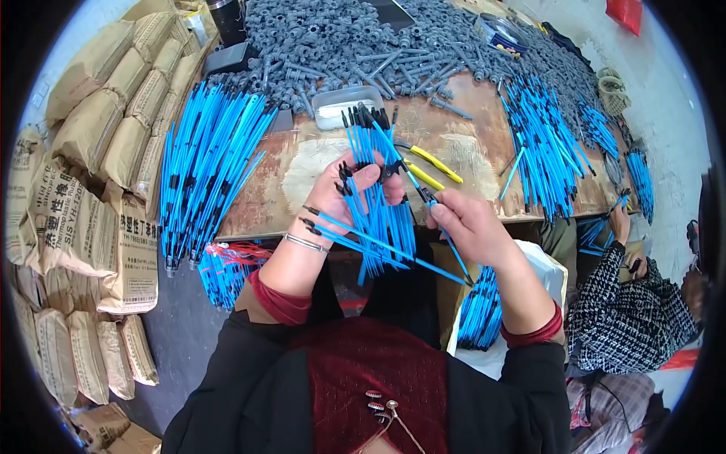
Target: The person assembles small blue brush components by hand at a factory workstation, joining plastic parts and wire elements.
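My left hand (339,198) is closed around a loose bunch of thin blue rods (389,231) with black tips, fanned out over the table's front edge. Some of the rods slant away across my wrist. Between the thumb and fingers of my right hand (473,225) is one blue rod with black fittings (427,195), its upper part leaning across the bunch. Just beyond my hands lie pliers with yellow handles (436,163). A clear plastic tray (340,110) stands behind the bunch.
Grey plastic fittings (318,38) are heaped along the back of the worn wooden table (257,163). Blue rods lie in piles at left (215,151) and right (541,144). Paper sacks (91,129) line the left. A white bag (556,268) holds rods; a co-worker (635,318) sits at right.
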{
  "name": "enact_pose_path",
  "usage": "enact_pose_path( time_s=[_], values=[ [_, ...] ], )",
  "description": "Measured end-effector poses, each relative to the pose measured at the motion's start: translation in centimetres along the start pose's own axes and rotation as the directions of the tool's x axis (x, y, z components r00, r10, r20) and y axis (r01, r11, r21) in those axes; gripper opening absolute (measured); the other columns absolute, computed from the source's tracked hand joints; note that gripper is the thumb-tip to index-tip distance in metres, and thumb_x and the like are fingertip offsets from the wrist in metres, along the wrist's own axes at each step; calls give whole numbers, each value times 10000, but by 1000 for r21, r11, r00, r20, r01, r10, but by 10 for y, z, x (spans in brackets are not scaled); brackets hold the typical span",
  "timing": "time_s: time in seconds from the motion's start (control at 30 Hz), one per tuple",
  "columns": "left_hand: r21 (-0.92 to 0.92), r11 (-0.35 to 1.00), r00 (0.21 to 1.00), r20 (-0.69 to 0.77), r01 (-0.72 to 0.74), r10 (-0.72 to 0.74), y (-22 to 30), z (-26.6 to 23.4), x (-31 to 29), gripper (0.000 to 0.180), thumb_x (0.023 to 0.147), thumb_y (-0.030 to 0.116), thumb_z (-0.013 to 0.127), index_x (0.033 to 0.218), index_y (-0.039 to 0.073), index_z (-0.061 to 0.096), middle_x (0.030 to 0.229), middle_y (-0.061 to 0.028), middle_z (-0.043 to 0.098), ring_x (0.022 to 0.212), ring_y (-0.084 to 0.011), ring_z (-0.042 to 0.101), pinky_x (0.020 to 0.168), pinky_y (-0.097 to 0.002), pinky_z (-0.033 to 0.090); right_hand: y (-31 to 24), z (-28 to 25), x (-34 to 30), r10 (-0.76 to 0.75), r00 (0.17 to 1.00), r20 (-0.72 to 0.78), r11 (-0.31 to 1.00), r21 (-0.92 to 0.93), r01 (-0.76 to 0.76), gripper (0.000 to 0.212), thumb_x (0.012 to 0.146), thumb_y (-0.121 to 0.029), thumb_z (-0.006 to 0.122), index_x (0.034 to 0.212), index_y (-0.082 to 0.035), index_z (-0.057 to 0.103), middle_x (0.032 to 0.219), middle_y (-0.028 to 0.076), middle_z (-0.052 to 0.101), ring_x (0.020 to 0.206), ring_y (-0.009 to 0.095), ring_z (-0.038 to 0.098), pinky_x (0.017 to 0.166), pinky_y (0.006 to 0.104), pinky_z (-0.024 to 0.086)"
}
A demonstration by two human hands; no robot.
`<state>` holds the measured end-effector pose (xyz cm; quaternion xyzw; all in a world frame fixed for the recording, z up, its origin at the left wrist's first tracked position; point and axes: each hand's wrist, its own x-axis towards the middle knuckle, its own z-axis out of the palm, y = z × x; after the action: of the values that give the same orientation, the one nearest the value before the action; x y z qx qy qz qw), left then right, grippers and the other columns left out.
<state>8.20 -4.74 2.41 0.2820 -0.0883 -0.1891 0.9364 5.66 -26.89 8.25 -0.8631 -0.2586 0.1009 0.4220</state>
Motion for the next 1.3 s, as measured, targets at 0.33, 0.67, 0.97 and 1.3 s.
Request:
enact_pose_path(
  time_s=[0.33, 0.67, 0.97, 1.3],
  values=[
    [193, 981, 1000, 1, -16, 16, -7, 2, -3, 266, 808, 60, 639, 1054, 49, 541, 903, -137, 648, 813, -272, 646, 757, -401, 535, 13, 25, 4, -48, 994, -97, 993, -111, 37, 188, 873, -176, 529, 915, 0, 580, 804, 152, 626, 734, 269, 619, 658, 347, 477],
    [248, 953, 970, -212, 172, -120, 7, 39, -26, 249, 809, 33, 633, 1051, 36, 574, 910, -149, 653, 830, -258, 651, 737, -372, 544, 103, -88, 32, 222, 731, -645, 954, -10, -299, 175, 869, -126, 553, 961, 9, 617, 760, 48, 629, 641, 88, 554, 590, 241, 456],
    [290, 909, 901, -398, 301, -171, 14, 51, -105, 217, 823, 9, 598, 1039, 6, 581, 896, -138, 661, 828, -246, 650, 755, -364, 533, 25, -9, 35, 10, 966, -259, 970, 236, 54, 166, 888, -109, 554, 970, 29, 596, 781, 25, 610, 669, 72, 540, 618, 214, 448],
    [620, 768, 951, -112, -158, 287, -11, -5, -84, 170, 848, -4, 571, 1012, 0, 616, 937, -67, 659, 861, -102, 597, 768, -252, 481, -49, 46, 62, -456, 823, -340, 874, 4, 486, 198, 861, -63, 547, 1046, 0, 578, 962, 72, 616, 860, 156, 584, 724, 287, 475]
  ],
)
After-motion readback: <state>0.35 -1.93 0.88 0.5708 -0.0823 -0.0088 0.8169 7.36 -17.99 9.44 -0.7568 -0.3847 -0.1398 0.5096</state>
